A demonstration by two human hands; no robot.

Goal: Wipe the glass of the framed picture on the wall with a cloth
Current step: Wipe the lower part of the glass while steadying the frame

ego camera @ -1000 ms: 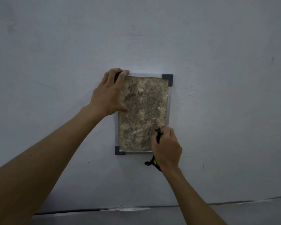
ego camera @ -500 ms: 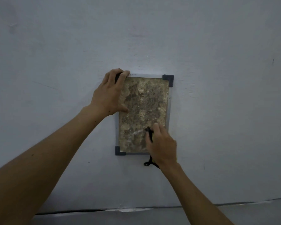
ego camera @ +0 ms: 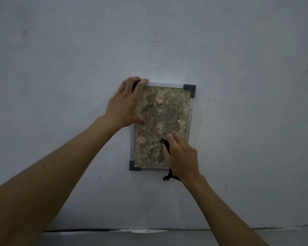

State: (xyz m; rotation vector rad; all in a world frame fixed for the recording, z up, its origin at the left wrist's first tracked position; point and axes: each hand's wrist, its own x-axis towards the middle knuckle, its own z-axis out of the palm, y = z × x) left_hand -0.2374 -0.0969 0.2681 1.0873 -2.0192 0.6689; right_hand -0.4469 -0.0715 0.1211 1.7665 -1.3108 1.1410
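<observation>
Mottled brown-gold framed picture (ego camera: 161, 125), left hand (ego camera: 125, 105) gripping its top-left corner, right hand (ego camera: 182, 157) clenching dark cloth (ego camera: 165, 144).

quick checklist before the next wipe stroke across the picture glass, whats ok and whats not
1. Left hand steadies the frame at its top left corner: ok.
2. Right hand presses the dark cloth on the glass: ok.
3. Cloth covers enough glass per stroke: not ok, only a small bunched bit shows.
4. Upper glass free of hands for the next stroke: ok.
5. Loose cloth end hanging below the frame, clear of snagging: cannot tell.
6. Frame firmly fixed to the wall: cannot tell.
</observation>
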